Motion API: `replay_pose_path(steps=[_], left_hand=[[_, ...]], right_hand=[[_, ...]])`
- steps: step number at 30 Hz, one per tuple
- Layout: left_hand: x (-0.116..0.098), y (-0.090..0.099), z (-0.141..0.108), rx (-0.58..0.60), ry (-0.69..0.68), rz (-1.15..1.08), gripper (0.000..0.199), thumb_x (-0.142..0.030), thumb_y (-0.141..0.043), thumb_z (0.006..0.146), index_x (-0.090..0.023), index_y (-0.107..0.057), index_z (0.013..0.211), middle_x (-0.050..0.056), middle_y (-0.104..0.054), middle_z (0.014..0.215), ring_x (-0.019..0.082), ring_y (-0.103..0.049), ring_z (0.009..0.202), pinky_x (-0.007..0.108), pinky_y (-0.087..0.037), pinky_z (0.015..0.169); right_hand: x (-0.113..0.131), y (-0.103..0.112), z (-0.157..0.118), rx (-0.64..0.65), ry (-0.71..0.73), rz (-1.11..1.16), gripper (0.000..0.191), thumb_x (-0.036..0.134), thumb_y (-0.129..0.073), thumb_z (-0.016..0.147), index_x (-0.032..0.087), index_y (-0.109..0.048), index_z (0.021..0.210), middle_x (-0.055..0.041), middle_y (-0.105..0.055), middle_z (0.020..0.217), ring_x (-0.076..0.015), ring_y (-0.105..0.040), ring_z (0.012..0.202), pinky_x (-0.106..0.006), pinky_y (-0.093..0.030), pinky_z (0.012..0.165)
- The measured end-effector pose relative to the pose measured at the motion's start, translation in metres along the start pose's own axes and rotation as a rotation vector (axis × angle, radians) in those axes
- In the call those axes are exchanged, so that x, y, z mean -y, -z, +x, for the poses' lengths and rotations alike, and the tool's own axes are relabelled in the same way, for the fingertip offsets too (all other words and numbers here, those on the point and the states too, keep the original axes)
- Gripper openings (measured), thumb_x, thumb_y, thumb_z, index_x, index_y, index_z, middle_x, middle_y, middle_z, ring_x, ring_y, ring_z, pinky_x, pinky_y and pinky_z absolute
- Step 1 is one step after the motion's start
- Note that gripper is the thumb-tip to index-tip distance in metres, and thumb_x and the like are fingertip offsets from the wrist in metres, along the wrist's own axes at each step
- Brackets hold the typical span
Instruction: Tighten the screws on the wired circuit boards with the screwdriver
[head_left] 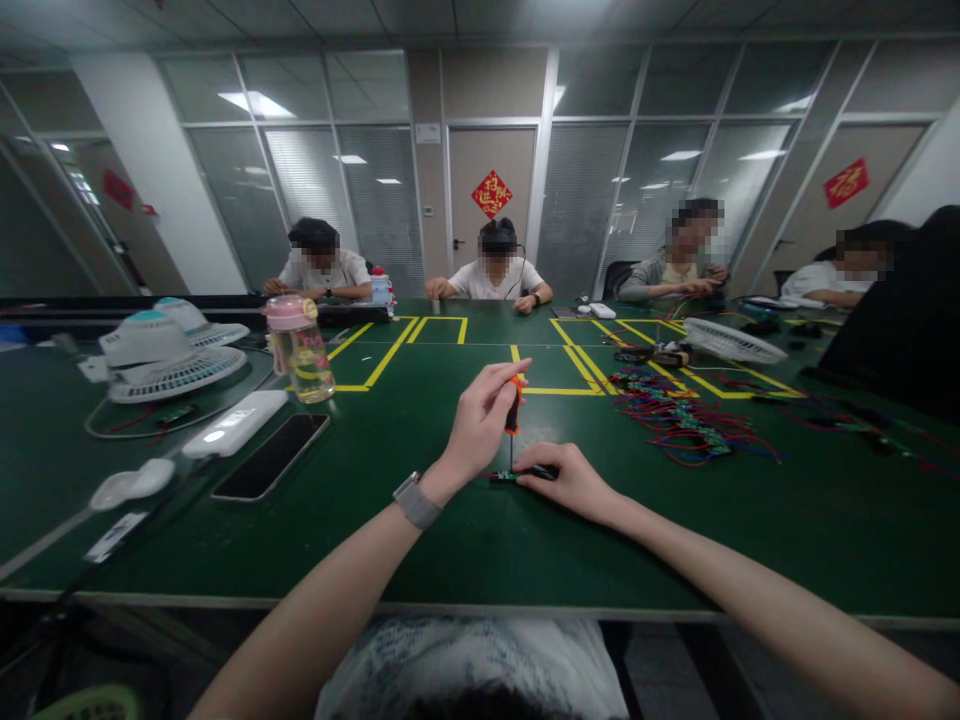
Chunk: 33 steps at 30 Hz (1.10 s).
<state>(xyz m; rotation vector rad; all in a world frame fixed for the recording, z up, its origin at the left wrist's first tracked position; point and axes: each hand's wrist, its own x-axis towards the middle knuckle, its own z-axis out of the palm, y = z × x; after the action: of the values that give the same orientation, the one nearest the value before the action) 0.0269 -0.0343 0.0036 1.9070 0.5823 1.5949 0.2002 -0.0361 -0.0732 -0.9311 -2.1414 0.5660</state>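
My left hand (480, 415), with a grey band at its wrist, is wrapped round the orange and black handle of a screwdriver (513, 408). The shaft stands nearly upright, its tip down at a small green circuit board (504, 477) on the green table (420, 560). To the right of the shaft, my right hand (559, 478) lies low on the table, its fingers closed on a black part (541, 470) beside the board. Red wire shows at the board's left end.
Left of my hands are a phone (271, 458), a white power strip (234, 423), a pink-lidded bottle (301, 350) and white fan parts (172, 355). Many wired boards (679, 410) lie to the right. Several people sit across the table.
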Motion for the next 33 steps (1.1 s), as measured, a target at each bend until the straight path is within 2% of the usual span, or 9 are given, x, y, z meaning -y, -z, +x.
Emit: replay_pose_path(steps=[3,6,9,12,18,21,24,28,33], left_hand=[[0.0014,-0.0010,0.0002,-0.002,0.044,-0.041,0.031,-0.028,-0.052,0.092,-0.021,-0.062,0.120,0.007,-0.063,0.105,0.014,-0.063,0.086,0.025,-0.056,0.073],[0.0006,-0.0005,0.0001,-0.059,-0.004,0.117,0.024,-0.028,-0.064,0.085,-0.022,-0.069,0.108,0.005,-0.059,0.100,0.014,-0.060,0.089,0.023,-0.054,0.075],[-0.0006,0.0002,0.0000,-0.055,-0.019,0.121,0.024,-0.028,-0.058,0.089,-0.023,-0.069,0.109,0.007,-0.056,0.109,0.015,-0.059,0.097,0.023,-0.053,0.078],[0.0000,0.0003,0.0001,-0.005,0.020,-0.006,0.030,-0.027,-0.048,0.094,-0.022,-0.064,0.119,0.007,-0.060,0.108,0.014,-0.063,0.090,0.024,-0.056,0.074],[0.0006,0.0013,0.0009,-0.059,-0.034,0.153,0.022,-0.027,-0.060,0.087,-0.022,-0.071,0.106,0.006,-0.058,0.103,0.014,-0.059,0.094,0.024,-0.054,0.080],[0.0006,0.0002,0.0009,-0.013,0.017,0.016,0.030,-0.028,-0.049,0.093,-0.021,-0.065,0.117,0.008,-0.061,0.113,0.015,-0.063,0.095,0.027,-0.056,0.080],[0.0010,-0.0007,0.0006,-0.010,0.076,-0.071,0.033,-0.029,-0.053,0.091,-0.020,-0.062,0.122,0.008,-0.067,0.107,0.015,-0.066,0.086,0.028,-0.057,0.076],[0.0006,0.0009,0.0008,-0.074,-0.026,0.143,0.026,-0.027,-0.065,0.084,-0.022,-0.070,0.109,0.005,-0.063,0.100,0.014,-0.062,0.089,0.025,-0.054,0.077],[0.0013,0.0009,0.0007,0.002,0.024,0.025,0.032,-0.028,-0.048,0.094,-0.023,-0.062,0.122,0.007,-0.064,0.108,0.014,-0.064,0.089,0.026,-0.054,0.077]], right_hand=[[0.0029,0.0007,0.0003,-0.003,0.003,-0.025,0.013,0.017,-0.070,0.077,0.020,-0.076,0.088,-0.0050,-0.074,0.085,-0.0194,-0.067,0.081,-0.032,-0.053,0.077],[0.0043,0.0010,0.0003,-0.006,-0.002,-0.037,0.012,0.016,-0.071,0.077,0.019,-0.076,0.087,-0.0045,-0.074,0.083,-0.0189,-0.066,0.080,-0.031,-0.052,0.075],[0.0037,0.0009,0.0002,-0.003,-0.006,-0.027,0.012,0.016,-0.071,0.077,0.019,-0.076,0.087,-0.0045,-0.075,0.084,-0.0185,-0.067,0.080,-0.030,-0.052,0.076],[0.0027,0.0008,0.0001,0.007,-0.014,-0.021,0.013,0.016,-0.071,0.077,0.020,-0.076,0.089,-0.0044,-0.075,0.085,-0.0184,-0.067,0.081,-0.030,-0.051,0.077],[0.0042,0.0013,0.0001,0.018,-0.030,-0.009,0.013,0.017,-0.069,0.078,0.019,-0.075,0.089,-0.0047,-0.075,0.086,-0.0178,-0.067,0.080,-0.030,-0.051,0.077],[0.0055,0.0017,0.0003,0.027,-0.024,-0.009,0.013,0.016,-0.069,0.078,0.018,-0.075,0.089,-0.0048,-0.074,0.086,-0.0176,-0.067,0.079,-0.030,-0.051,0.075],[0.0057,0.0019,0.0005,0.043,0.002,-0.011,0.015,0.014,-0.068,0.076,0.017,-0.075,0.090,-0.0059,-0.072,0.087,-0.0176,-0.066,0.079,-0.029,-0.051,0.075],[0.0042,0.0015,0.0004,0.044,0.016,-0.019,0.016,0.014,-0.067,0.077,0.017,-0.075,0.091,-0.0066,-0.071,0.087,-0.0175,-0.065,0.078,-0.030,-0.051,0.075],[0.0031,0.0012,0.0004,0.045,0.023,-0.022,0.014,0.018,-0.067,0.079,0.016,-0.075,0.091,-0.0066,-0.070,0.086,-0.0172,-0.064,0.078,-0.030,-0.050,0.074]])
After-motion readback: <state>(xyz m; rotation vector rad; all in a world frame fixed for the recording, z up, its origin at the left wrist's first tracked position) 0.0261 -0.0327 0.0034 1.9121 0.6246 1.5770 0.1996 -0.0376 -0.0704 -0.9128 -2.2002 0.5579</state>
